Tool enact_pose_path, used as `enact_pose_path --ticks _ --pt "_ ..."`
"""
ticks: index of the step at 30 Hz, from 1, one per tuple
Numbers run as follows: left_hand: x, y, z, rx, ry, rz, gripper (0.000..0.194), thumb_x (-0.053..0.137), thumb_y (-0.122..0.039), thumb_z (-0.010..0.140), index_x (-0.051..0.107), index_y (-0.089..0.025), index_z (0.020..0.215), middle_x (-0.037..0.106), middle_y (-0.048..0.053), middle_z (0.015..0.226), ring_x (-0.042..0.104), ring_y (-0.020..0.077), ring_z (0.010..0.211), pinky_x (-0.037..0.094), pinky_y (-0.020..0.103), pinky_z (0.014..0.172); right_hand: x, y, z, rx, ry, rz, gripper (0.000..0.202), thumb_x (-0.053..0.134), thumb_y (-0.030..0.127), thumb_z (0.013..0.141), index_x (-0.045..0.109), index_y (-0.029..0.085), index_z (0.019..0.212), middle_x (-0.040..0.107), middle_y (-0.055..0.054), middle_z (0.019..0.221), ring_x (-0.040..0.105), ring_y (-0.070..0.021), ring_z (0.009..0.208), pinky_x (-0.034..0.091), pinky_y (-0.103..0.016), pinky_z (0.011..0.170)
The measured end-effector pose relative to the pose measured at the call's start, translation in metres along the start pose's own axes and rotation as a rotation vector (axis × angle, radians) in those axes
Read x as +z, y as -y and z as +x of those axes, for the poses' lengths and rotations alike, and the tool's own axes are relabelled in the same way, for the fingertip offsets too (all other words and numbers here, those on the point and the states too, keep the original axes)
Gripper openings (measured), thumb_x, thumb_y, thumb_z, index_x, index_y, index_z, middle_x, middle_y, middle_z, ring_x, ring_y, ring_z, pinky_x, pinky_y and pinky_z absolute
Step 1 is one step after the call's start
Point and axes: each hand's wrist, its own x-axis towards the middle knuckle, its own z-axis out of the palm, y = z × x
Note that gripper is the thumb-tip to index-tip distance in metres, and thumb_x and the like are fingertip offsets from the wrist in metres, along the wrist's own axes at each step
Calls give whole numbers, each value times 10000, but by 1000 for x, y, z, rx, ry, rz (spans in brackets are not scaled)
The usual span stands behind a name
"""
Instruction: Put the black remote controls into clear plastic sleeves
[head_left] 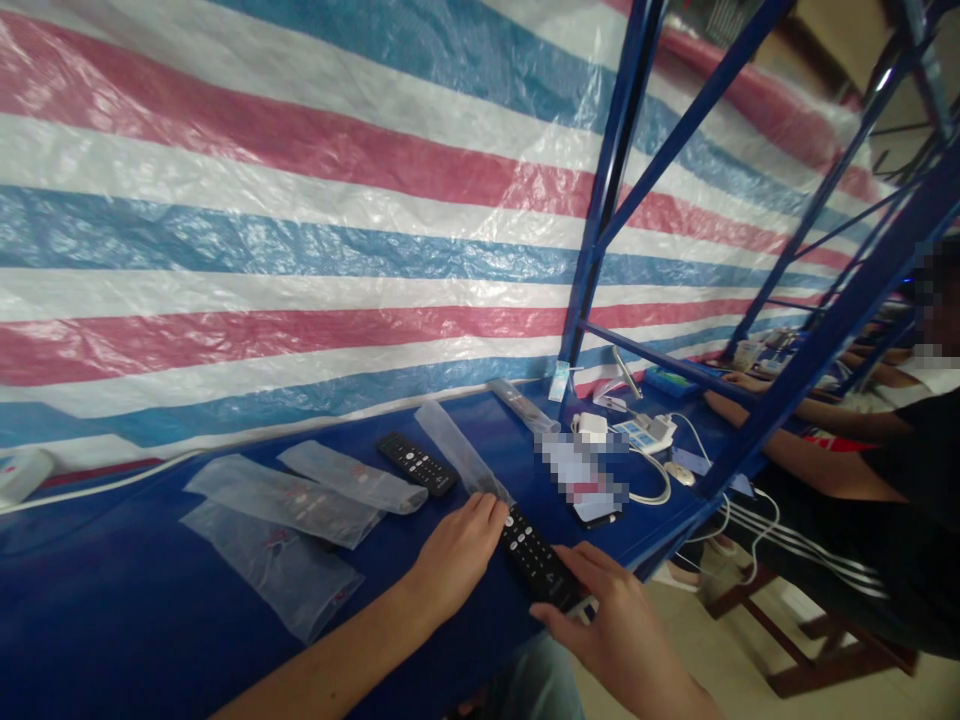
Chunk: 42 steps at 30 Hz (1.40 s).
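A black remote control (pixel 538 560) lies at a slant between my hands, its upper end at the mouth of a clear plastic sleeve (pixel 455 447). My left hand (pixel 466 545) pinches the sleeve's edge where it meets the remote. Around the remote's lower end, my right hand (pixel 600 600) has its thumb on one side and its fingers on the other. A second black remote (pixel 417 463) lies bare, left of the sleeve. Further left are bagged remotes (pixel 300 500) and a frosted plastic bag (pixel 274 565), lying partly on one another.
Another bagged remote (pixel 523 405) lies toward the back. A phone (pixel 596 515), white chargers (pixel 590 428), a power strip (pixel 649 432) and cables are to the right. Blue metal frame posts (pixel 611 180) rise there. A seated person (pixel 847 460) reaches onto the table beyond them.
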Motion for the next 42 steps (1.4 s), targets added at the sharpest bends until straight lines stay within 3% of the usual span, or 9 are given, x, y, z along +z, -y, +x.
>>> enact_pose_path --ticks 5,9,14,23,28,31,35,39,42 --pt "3 2 0 14 -3 -6 398 336 46 837 531 -159 1117 590 84 1095 545 202 1048 486 334 900 -13 -13 -4 20 105 75 359 732 299 720 700 227 1071 695 -75 1046 641 -241 1021 502 -318 865" --pt "6 2 -1 72 -23 -54 401 335 47 834 539 -156 1114 588 86 1088 551 204 1040 491 329 893 -12 -12 -1 -5 73 62 129 748 293 734 675 213 804 670 -10 807 646 -177 777 479 -254 683" --pt "5 -2 -3 112 -21 -94 405 343 42 834 536 -153 1131 589 83 1125 540 205 1080 475 324 930 -1 -6 10 6 -53 -68 324 791 356 698 518 202 616 583 27 664 567 -133 618 372 -231 561" --pt "9 -23 -11 179 -7 -95 398 354 31 837 534 -166 1133 604 78 1100 549 207 1063 495 324 902 26 7 54 28 -186 -260 268 652 324 830 517 209 629 565 17 660 546 -130 605 273 -259 537" --pt "8 -28 -17 175 -96 -113 265 359 -87 931 561 -164 1084 636 64 993 597 197 962 519 313 826 15 4 58 75 -57 -203 128 611 247 830 568 209 716 620 2 737 577 -140 660 301 -250 558" --pt "-2 -16 -25 112 -255 -123 219 381 -253 970 588 -188 1000 634 41 900 613 198 861 529 325 742 -6 0 44 53 50 -94 55 593 183 787 607 223 821 646 7 793 602 -148 721 372 -238 615" --pt "-16 16 -36 -1 -407 52 291 347 -273 977 619 -184 927 627 49 831 616 212 801 518 339 692 -24 11 38 17 -40 -62 163 502 246 868 622 219 975 676 -29 851 634 -172 762 427 -267 669" --pt "-26 46 -41 -204 -368 233 271 382 -241 955 638 -159 923 630 80 851 618 237 815 507 342 678 -11 41 58 29 -49 -309 244 579 431 863 643 197 892 701 -79 820 654 -242 812 432 -314 681" --pt "-32 57 -41 -346 -293 256 266 410 -271 945 644 -145 938 631 103 905 617 252 846 504 342 675 6 58 76 35 29 -455 266 652 421 821 653 163 887 706 -127 853 646 -285 888 438 -345 717"
